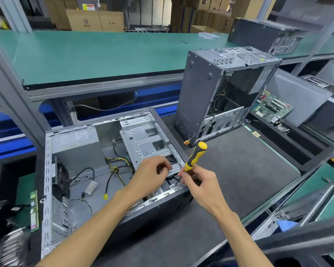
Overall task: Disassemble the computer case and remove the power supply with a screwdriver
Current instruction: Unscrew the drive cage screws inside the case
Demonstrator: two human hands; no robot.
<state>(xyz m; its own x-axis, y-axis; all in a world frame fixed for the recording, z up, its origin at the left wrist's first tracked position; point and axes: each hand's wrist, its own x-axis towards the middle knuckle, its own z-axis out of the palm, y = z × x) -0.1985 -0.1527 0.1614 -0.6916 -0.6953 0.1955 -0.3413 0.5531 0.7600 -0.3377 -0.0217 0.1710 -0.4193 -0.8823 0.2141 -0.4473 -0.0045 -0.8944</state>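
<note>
Head cam: right hand fingers grip screwdriver; left hand pinches sth unclear in case; 2nd case behind.

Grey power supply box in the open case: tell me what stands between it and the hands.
The hands, left and right, work at the case's near rim. Between them and the grey power supply box lie loose black-and-yellow cables; nothing solid blocks the way.
</note>
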